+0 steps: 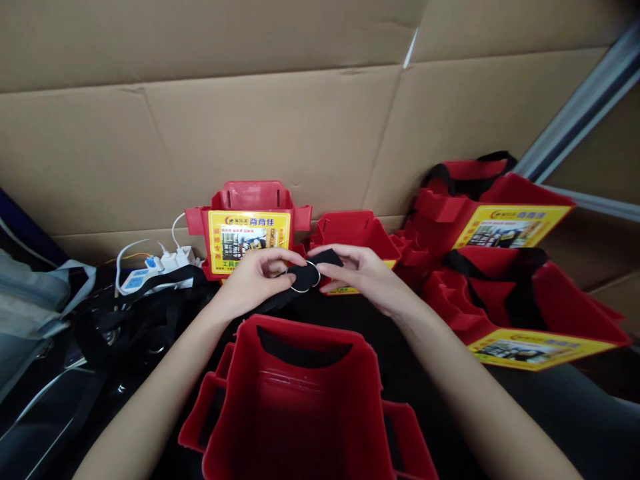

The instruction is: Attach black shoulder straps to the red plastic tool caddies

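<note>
Both hands are together out beyond the far rim of the nearest red plastic tool box (370, 400), each pinching the same piece of work. We note the left hand (261, 275) with thumb and forefinger closed at the left end of a black strap (301, 275), beside a thin metal ring (319, 275). The right hand (361, 268) grips the strap's right portion, fingertips close to the ring. We cannot tell whether there is one ring or two; the fingers cover part of it.

Key relation: the strap lies directly between the hands, its visible length running roughly crosswise, rising a little to the right. Neither hand is nearer; both touch it. The ring sits about midway.

Below, the box stands open toward us, a black band (303, 351) across its inner far wall. Behind the left hand we see a labelled red box (255, 195); left of that, a white power strip (150, 277).
</note>
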Motion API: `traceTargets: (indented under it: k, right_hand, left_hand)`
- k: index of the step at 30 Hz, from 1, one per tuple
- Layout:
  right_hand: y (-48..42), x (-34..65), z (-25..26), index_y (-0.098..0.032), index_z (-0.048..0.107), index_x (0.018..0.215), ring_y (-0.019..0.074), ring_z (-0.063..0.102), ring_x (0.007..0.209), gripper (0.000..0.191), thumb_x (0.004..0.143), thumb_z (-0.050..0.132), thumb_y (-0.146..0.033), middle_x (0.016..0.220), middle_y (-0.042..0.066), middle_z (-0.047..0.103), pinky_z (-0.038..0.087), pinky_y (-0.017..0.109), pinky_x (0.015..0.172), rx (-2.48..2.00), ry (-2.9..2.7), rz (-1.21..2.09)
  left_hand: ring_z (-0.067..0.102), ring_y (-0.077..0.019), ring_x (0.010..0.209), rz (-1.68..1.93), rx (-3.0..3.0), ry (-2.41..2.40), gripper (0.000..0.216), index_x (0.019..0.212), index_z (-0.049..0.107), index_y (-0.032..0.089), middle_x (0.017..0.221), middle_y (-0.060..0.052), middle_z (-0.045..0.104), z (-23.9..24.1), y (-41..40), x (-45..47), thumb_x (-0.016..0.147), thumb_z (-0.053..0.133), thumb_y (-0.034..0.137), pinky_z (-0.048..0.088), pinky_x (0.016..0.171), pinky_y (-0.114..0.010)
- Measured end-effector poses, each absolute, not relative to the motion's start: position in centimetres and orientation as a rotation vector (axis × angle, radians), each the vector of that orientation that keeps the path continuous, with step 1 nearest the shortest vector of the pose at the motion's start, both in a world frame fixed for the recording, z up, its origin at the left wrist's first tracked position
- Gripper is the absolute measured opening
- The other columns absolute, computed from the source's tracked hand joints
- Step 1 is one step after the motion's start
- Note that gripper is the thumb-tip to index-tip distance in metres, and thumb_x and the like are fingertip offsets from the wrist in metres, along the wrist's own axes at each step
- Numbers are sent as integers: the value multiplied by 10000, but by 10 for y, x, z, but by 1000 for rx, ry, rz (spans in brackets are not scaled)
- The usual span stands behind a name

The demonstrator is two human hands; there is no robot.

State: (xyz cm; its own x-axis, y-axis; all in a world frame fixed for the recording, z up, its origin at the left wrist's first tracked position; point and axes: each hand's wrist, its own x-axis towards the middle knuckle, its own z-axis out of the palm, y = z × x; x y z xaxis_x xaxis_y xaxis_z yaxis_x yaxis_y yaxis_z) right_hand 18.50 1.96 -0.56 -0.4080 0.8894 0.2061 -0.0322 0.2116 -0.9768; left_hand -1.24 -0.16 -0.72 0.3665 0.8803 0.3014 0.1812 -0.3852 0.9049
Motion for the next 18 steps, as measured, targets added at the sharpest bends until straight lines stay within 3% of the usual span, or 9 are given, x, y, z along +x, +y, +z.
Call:
traceTargets:
  k: [4, 9, 13, 16, 18]
  right_hand:
    - [25, 189, -5, -125, 657, 786, 88, 553, 574, 232, 675, 685, -327, 726, 32, 623, 483, 189, 458, -871, -1590, 1123]
    - [36, 216, 6, -161, 615, 729, 81, 483, 499, 214, 656, 693, -346, 725, 35, 591, 370, 191, 353, -921, -1317, 795]
    - [25, 216, 13, -194, 569, 707, 66, 419, 427, 177, 700, 660, -346, 619, 6, 511, 300, 192, 313, -887, -1273, 724]
    - [5, 196, 9, -204, 575, 795, 76, 469, 430, 174, 734, 630, -357, 654, 8, 539, 333, 196, 318, -891, -1426, 654]
    - [-7, 181, 4, -208, 583, 866, 111, 562, 542, 186, 744, 623, -342, 756, 22, 591, 434, 219, 406, -878, -1649, 580]
  left_hand:
    - [598, -119, 728, 1053, 1797, 938, 240, 915, 630, 149, 835, -28, 657, -7, -1, -13, 702, 542, 85, 469, 646, -230]
    - [593, -111, 684, 1056, 1805, 975, 245, 916, 640, 155, 781, -21, 660, -7, 1, -17, 702, 542, 88, 455, 601, -214]
    - [607, -130, 737, 1066, 1865, 1020, 237, 903, 644, 155, 876, -38, 671, -8, 0, -15, 698, 546, 88, 478, 680, -260]
    - [612, -145, 774, 1071, 1909, 1063, 243, 929, 639, 159, 907, -42, 667, -10, -1, -12, 706, 560, 104, 485, 741, -301]
    - [609, -153, 813, 1108, 1933, 1036, 239, 950, 629, 161, 927, -45, 660, -11, -1, -11, 717, 582, 134, 484, 773, -317]
